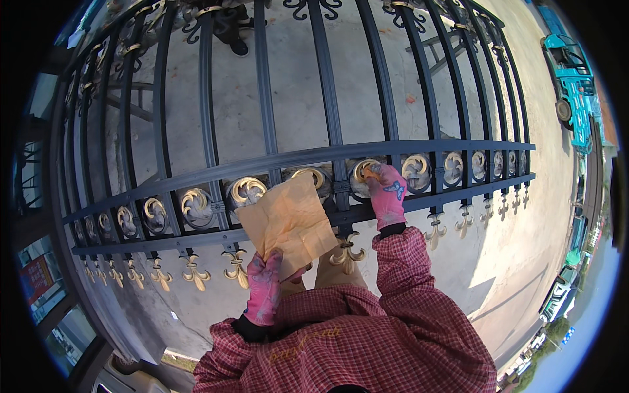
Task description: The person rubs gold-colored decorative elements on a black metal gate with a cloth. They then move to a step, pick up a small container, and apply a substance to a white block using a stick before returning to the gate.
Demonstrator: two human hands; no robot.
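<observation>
A dark metal fence panel (pixel 278 160) lies across in front of me, with gold scroll ornaments (pixel 195 207) set in rings between its two rails. My left hand (pixel 265 285), in a pink glove, grips the lower edge of a creased tan sheet of paper (pixel 288 223). The sheet covers part of the rails and one ornament. In a matching glove with a butterfly print, my right hand (pixel 389 193) is closed at another gold ornament (pixel 360 175). A small orange-brown piece (pixel 371 171) shows at its fingertips, against the ornament; its kind is unclear.
Gold fleur-de-lis finials (pixel 193 272) stick out from the near rail towards me. Trestle-like supports (pixel 439 56) show beneath the bars. Another person's leg and shoe (pixel 238 46) are at the far side. A turquoise three-wheeled vehicle (pixel 573 88) stands at the far right.
</observation>
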